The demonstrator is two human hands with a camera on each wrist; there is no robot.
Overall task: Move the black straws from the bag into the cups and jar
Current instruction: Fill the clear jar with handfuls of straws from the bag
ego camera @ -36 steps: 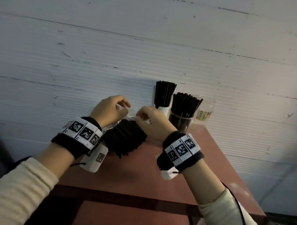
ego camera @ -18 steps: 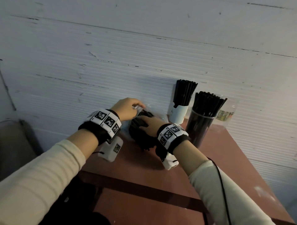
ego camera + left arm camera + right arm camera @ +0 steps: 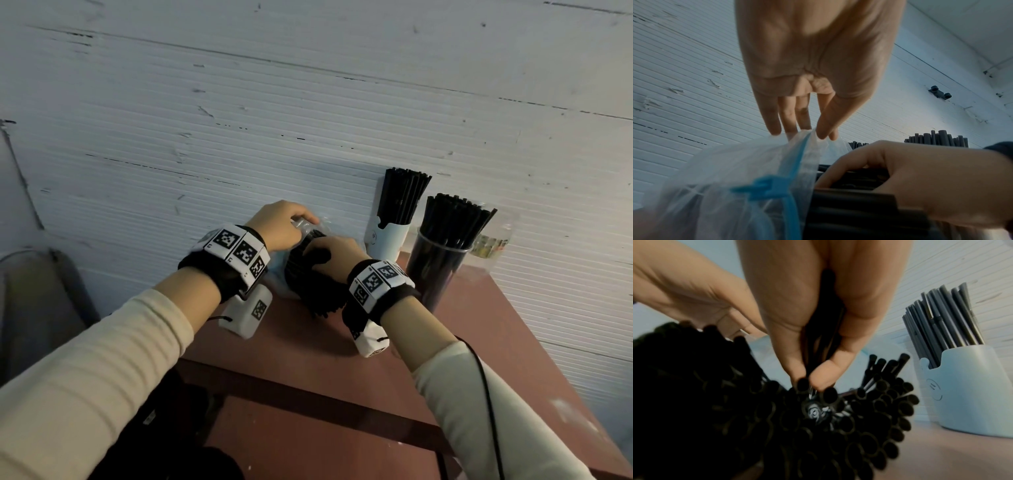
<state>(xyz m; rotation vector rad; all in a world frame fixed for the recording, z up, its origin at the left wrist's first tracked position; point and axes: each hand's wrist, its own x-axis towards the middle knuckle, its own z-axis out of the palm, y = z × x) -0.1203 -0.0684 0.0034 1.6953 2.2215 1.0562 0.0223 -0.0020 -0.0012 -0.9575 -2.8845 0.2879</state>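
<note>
A clear plastic bag [image 3: 740,165] with a blue zip strip lies on the red-brown table [image 3: 308,428] by the wall, full of black straws [image 3: 318,291]. My left hand [image 3: 277,226] pinches the bag's open edge between thumb and fingers [image 3: 824,129]. My right hand [image 3: 334,255] grips a small bunch of straws [image 3: 818,353] at the bag's mouth, its fingers curled round them. A white cup [image 3: 385,240] and a clear cup [image 3: 435,274] to the right each hold upright black straws. A glass jar [image 3: 493,243] stands behind them, partly hidden.
A ribbed white wall [image 3: 308,120] runs right behind the table. A dark band [image 3: 308,401] crosses the table's near part. A grey object [image 3: 37,308] sits off the table at the left. The table's right edge runs diagonally past the jar.
Both hands have gone down from above the table to the bag by the wall. The right hand, which pinched the bag's edge, now grips straws at its mouth. The view has tilted.
</note>
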